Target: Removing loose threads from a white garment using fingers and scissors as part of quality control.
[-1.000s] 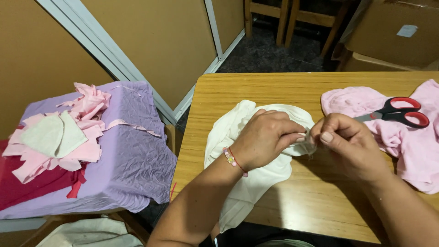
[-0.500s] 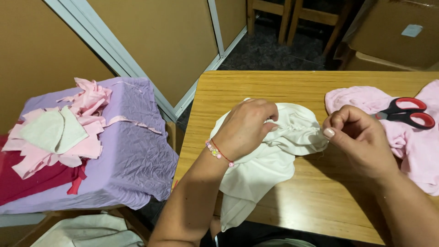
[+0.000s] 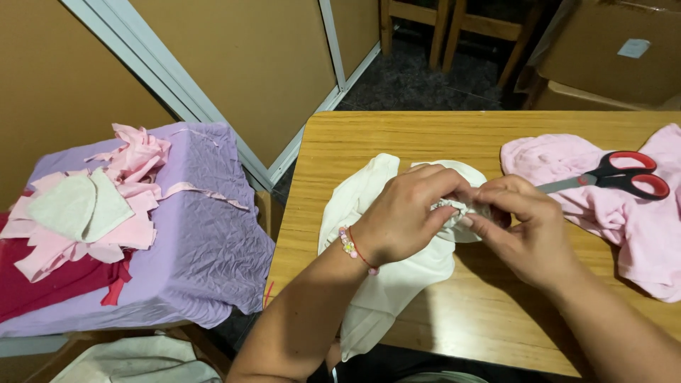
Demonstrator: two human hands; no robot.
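Left hand (image 3: 404, 213) reaches in palm down, wrist bent, fingers (image 3: 443, 186) curled and pinching a bunched fold of the white cloth (image 3: 386, 284). Right hand (image 3: 521, 227) meets it from the opposite side, fingers (image 3: 489, 209) closed on the same fold. The cloth trails below the fingers across the wooden table (image 3: 482, 319). Red-handled scissors (image 3: 624, 177) lie on pink fabric (image 3: 638, 227), beyond the right fingers.

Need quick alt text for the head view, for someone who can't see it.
Both hands, left hand and right hand, pinch a bunched white cloth on a wooden table. Red-handled scissors lie on pink fabric to the right.
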